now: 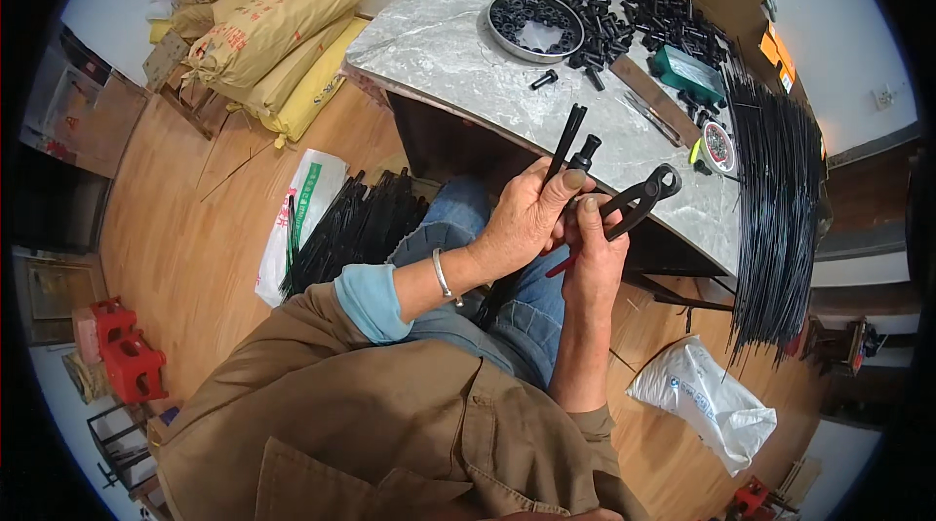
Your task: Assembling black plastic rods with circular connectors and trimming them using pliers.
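Hands meeting before the near edge of a grey marbled surface [419, 38], I pinch a black fitting [585, 153] upright between left thumb and fingers, a few thin black rods [568, 136] just to its left. My left grip [534, 214] is closed around both; whether they join is hidden. My right grip [597, 263], closed on red-handled pliers [645, 199], sits just beside it. The fitting lies to the upper left of that grip, its long axis rising slightly rightward, roughly along the rods; the pliers' head points upper right, away from it. Toward the surface's far edge spread loose black fittings [609, 0]; long rods [775, 219] overhang its right edge.
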Motion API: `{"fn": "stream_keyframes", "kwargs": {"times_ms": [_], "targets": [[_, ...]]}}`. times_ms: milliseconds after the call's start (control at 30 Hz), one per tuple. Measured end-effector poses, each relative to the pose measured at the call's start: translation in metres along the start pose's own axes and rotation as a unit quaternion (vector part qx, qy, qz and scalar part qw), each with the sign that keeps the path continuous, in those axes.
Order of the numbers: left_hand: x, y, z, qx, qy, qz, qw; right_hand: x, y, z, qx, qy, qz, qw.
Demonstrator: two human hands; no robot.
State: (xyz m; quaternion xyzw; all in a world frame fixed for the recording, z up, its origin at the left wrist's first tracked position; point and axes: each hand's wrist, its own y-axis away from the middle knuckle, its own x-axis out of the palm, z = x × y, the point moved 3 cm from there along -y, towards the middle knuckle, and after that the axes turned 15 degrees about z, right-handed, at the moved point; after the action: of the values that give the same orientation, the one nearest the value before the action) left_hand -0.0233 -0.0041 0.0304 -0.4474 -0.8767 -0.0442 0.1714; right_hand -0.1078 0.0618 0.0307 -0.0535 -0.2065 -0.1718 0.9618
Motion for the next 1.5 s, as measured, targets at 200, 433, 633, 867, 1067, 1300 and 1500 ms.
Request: {"fn": "stream_keyframes", "kwargs": {"times_ms": [200,433,633,867,1067,1300,1500], "targets": [[-0.0002,-0.0001,0.0025,0.008,-0.007,0.002,1.000,0.0057,0.0022,0.0063,0.007,0.032,-0.002,0.999],[0.0003,0.0015,0.0014,0.016,-0.020,0.005,1.000,0.0053,0.0041,0.0048,0.008,0.028,0.008,1.000],[-0.0008,-0.0001,0.0028,0.038,-0.029,-0.019,0.999,0.0072,0.0041,0.0061,0.007,0.036,-0.005,0.999],[-0.0023,0.0009,0.0014,0.041,-0.046,-0.021,0.998,0.0053,0.0040,0.0037,0.013,0.038,0.005,0.999],[-0.0023,0.0011,0.0022,0.043,-0.034,-0.025,0.998,0.0073,0.0053,0.0052,0.008,0.040,-0.005,0.999],[-0.0024,0.0025,0.0051,0.010,-0.027,0.003,1.000,0.0053,0.0049,0.0053,0.000,0.042,0.020,0.999],[-0.0011,0.0029,0.0049,0.017,-0.023,0.005,1.000,0.0050,0.0057,0.0044,-0.005,0.041,0.008,0.999]]}}
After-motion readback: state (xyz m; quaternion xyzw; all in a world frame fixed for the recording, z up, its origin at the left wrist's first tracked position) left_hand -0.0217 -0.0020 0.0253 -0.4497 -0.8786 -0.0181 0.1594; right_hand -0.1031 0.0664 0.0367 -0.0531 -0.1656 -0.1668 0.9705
